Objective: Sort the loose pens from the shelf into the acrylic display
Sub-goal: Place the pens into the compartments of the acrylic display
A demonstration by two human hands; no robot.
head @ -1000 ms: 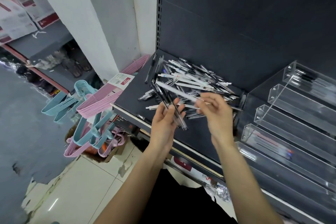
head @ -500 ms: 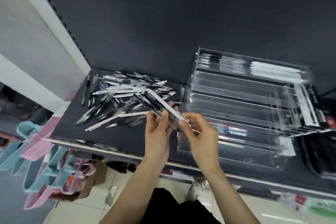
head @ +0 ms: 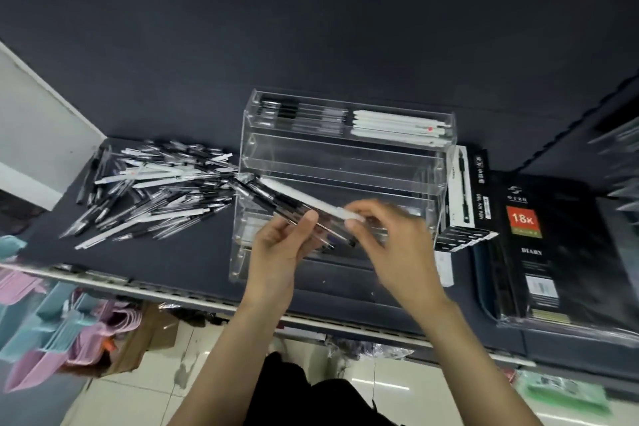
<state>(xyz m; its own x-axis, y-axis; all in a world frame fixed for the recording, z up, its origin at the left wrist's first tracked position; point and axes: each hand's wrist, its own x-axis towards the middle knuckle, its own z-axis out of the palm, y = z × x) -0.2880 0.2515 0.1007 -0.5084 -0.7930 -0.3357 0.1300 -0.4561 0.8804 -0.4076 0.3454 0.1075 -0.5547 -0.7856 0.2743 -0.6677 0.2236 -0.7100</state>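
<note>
A heap of loose pens [head: 155, 190], black and white, lies on the dark shelf [head: 166, 263] at the left. The clear acrylic display [head: 345, 162] stands tiered in the middle; its top row holds black pens and white pens. My left hand [head: 281, 249] grips a bundle of pens [head: 276, 199] slanted in front of the display. My right hand [head: 390, 239], blurred, pinches the near end of a white pen [head: 311, 199] that lies on top of that bundle.
A black pen box [head: 465, 197] stands right of the display, with black diary packs [head: 539, 252] beyond it. Blue and pink hangers [head: 45, 322] hang below the shelf's front edge at the left. Tiled floor lies beneath.
The view swung right from the pen heap to face the display. Both hands carried the bundle from over the heap to in front of the display, and my right hand now pinches the white pen.
</note>
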